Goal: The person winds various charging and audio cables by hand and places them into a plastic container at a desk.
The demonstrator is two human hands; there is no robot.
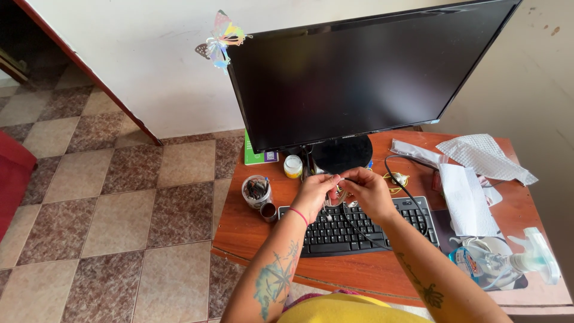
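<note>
Black cable [359, 230] pinched in fingers of both hands, left [314, 194] and right [369, 190], above one keyboard [371, 230]; one monitor [365, 72], two jars [257, 191] on tabletop [251, 230].

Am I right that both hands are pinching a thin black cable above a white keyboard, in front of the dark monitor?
Not quite: the head view shows the keyboard is black. The left hand and right hand do pinch the thin black cable above it, before the dark monitor.
</note>
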